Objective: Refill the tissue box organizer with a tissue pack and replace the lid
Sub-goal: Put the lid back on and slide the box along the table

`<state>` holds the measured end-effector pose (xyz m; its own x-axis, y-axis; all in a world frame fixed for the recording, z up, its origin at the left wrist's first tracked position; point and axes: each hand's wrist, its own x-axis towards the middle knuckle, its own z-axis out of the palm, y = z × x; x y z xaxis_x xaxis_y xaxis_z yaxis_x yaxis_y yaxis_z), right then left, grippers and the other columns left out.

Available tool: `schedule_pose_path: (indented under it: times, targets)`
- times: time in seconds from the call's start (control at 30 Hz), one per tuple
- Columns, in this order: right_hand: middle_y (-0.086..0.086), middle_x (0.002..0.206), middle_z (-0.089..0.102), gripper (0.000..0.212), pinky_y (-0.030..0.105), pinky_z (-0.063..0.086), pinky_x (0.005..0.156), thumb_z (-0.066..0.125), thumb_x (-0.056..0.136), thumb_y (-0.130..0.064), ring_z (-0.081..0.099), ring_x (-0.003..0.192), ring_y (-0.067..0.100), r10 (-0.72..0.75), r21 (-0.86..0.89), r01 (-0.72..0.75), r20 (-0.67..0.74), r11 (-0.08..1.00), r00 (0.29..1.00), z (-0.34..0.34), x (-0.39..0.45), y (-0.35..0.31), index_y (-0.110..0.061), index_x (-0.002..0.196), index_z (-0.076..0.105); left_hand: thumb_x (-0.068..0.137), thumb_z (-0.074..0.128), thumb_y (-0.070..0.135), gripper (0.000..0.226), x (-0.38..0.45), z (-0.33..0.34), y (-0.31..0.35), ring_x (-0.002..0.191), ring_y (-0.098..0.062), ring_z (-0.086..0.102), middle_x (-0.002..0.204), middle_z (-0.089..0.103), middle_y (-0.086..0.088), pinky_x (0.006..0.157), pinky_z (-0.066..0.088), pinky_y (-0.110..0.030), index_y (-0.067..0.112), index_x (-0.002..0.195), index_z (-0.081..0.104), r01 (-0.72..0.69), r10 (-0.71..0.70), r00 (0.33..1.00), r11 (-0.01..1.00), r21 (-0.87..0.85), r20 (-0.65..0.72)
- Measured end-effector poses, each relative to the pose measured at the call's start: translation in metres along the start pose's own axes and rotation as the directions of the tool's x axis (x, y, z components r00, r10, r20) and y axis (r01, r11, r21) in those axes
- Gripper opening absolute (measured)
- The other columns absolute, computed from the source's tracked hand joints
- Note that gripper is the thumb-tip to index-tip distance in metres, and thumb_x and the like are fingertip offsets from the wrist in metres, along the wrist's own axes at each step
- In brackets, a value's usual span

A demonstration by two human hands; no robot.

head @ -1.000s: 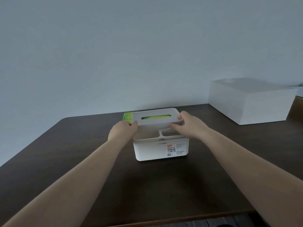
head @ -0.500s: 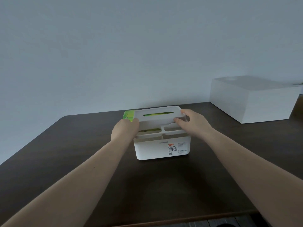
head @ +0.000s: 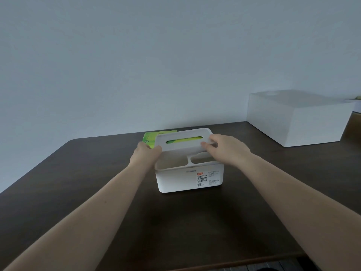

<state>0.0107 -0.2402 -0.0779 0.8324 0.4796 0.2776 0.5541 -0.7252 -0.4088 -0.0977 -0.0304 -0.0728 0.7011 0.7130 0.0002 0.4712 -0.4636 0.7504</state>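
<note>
A white tissue box organizer (head: 181,180) stands in the middle of the dark table, its label facing me and its front compartments showing bare. Both hands hold the white slotted lid (head: 183,147) just above the organizer's back part: my left hand (head: 145,154) grips its left end, my right hand (head: 226,148) its right end. A green tissue pack (head: 149,138) lies on the table behind the organizer, partly hidden by the lid; green shows through the lid's slot.
A large white box (head: 297,118) stands at the back right of the dark wooden table (head: 82,192). A plain wall rises right behind the table. The table's near edge runs along the bottom of the view.
The lid has lifted slightly and tilted up compared with half a second ago, held in both hands throughout. The organizer and the green pack have stayed in place.
</note>
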Motion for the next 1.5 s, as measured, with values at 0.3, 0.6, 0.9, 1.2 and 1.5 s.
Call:
schedule_pose_path:
  times: [0.3,0.6,0.9,1.2,1.5]
  targets:
    - [0.009,0.113,0.054,0.028,0.032,0.034,0.077,0.036,0.093,-0.026,0.049,0.105,0.028,0.094,0.38,-0.13,0.113,0.916,0.989,0.005,0.023,-0.009,-0.012,0.113,0.049,0.097,0.034,0.018,0.035,0.017,0.014,0.018,0.089,-0.027,0.054,0.105,0.057,-0.008,0.085,0.047,-0.034,0.004,0.122,0.054,-0.067,0.074,0.997,0.984,-0.167,0.036]
    - [0.005,0.103,0.063,0.035,0.034,0.04,0.07,0.033,0.091,-0.024,0.055,0.09,0.023,0.096,0.319,-0.072,-0.06,0.945,0.994,0.023,0.032,0.002,-0.013,0.114,0.058,0.094,0.027,0.011,0.036,0.034,0.028,0.006,0.072,-0.024,0.035,0.066,0.034,0.003,0.075,0.029,-0.032,0.024,0.06,0.029,-0.103,0.1,0.995,0.983,-0.153,-0.032]
    - [0.004,0.078,0.058,0.028,0.031,0.035,0.057,0.037,0.089,-0.028,0.053,0.075,0.029,0.137,0.043,-0.137,-0.005,0.99,0.991,0.009,0.056,-0.016,-0.011,0.071,0.051,0.086,0.03,0.006,0.044,0.03,0.013,0.022,0.114,-0.035,0.049,0.131,0.051,-0.015,0.096,0.04,-0.039,0.003,0.125,0.048,-0.136,0.125,0.99,0.973,0.184,0.071]
    - [0.007,0.11,0.063,0.066,0.039,0.037,0.072,0.019,0.085,-0.064,0.054,0.092,0.027,0.219,0.117,-0.208,-0.092,0.971,0.971,0.031,0.052,-0.011,-0.017,0.119,0.053,0.087,0.025,0.015,0.031,0.024,0.024,0.01,0.1,-0.035,0.052,0.122,0.057,-0.012,0.085,0.042,-0.04,0.009,0.108,0.048,-0.18,0.202,0.978,0.945,0.273,-0.055]
    - [0.009,0.114,0.062,0.06,0.043,0.051,0.081,0.036,0.087,-0.061,0.058,0.098,0.028,0.136,0.258,-0.155,0.092,0.954,0.986,0.009,0.013,-0.003,-0.011,0.117,0.051,0.094,0.03,0.053,0.061,0.004,0.015,0.008,0.12,-0.035,0.052,0.134,0.054,-0.017,0.093,0.041,-0.037,0.009,0.135,0.045,-0.128,0.122,0.991,0.986,0.107,0.059]
